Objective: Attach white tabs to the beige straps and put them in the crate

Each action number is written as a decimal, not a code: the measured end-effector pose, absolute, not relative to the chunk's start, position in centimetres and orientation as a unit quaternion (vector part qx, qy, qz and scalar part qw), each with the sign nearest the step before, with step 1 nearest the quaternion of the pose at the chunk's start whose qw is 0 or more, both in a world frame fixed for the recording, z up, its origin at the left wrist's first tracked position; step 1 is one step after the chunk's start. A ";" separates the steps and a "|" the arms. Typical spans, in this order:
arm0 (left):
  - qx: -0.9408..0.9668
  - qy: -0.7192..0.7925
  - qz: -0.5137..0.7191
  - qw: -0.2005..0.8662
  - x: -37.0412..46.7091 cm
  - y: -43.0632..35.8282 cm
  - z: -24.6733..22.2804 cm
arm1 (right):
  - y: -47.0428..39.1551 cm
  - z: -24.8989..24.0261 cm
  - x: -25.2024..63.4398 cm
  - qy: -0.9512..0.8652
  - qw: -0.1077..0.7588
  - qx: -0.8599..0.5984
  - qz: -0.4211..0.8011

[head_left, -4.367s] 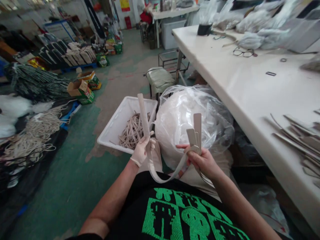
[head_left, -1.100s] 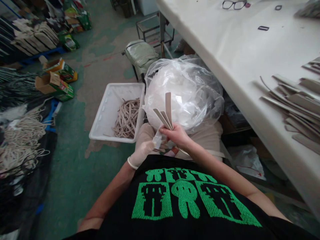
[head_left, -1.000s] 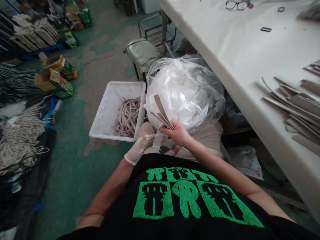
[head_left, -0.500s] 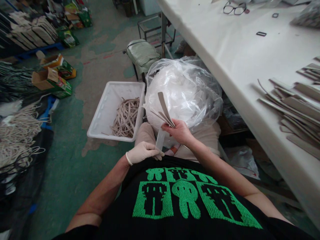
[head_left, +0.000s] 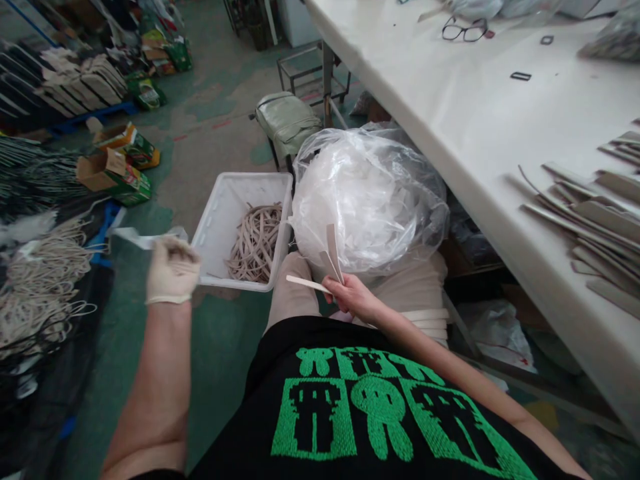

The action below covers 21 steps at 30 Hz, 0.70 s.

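My left hand (head_left: 173,267), in a pale glove, is out to the left beside the white bin (head_left: 207,220). A translucent strip (head_left: 135,237) trails from its fingers, which look partly spread and turned up. In front of my lap, my bare right hand (head_left: 350,293) grips several beige strips (head_left: 332,247) that fan out from its fingers. A coil of beige straps (head_left: 256,243) lies in the bin. Just beyond my right hand bulges a clear plastic bag (head_left: 355,193) of whitish material.
At the right runs a white table (head_left: 450,120) with glasses (head_left: 465,29) and a pile of beige strips (head_left: 590,213). A stool with a green cushion (head_left: 287,120) stands ahead. Cord bundles (head_left: 45,280) and opened cartons (head_left: 113,175) are at the left.
My left hand has swung from my lap out to the left, drawing the translucent strip away from my right hand. The beige strips in my right hand are now spread differently.
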<state>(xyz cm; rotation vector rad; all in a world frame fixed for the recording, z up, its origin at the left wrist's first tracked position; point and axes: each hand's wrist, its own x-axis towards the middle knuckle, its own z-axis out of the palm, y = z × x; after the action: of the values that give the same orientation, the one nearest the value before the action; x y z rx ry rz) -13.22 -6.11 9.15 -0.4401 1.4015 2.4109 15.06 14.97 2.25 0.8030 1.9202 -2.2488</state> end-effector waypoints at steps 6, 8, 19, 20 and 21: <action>-0.302 0.390 0.804 0.332 -1.4 -0.6 1.9 | 14.6 1.7 15.1 0.631 -0.016 0.273 -0.726; -0.295 0.382 0.797 0.362 0.3 0.1 1.3 | 14.7 1.7 14.9 0.665 -0.071 0.270 -0.692; -0.273 0.384 0.786 0.400 2.7 0.6 1.2 | 15.2 1.1 14.5 0.808 -0.150 0.230 -0.521; -0.273 0.383 0.785 0.402 2.7 0.5 1.1 | 15.2 1.0 14.5 0.815 -0.157 0.230 -0.508; -0.276 0.381 0.784 0.405 2.8 0.5 1.0 | 15.2 0.9 14.5 0.820 -0.165 0.231 -0.497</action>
<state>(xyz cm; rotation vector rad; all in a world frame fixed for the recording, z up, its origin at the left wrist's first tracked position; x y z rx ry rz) 2.78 0.48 1.00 -0.6963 0.9618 1.9798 14.52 15.25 0.90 0.8155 2.8887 -1.7491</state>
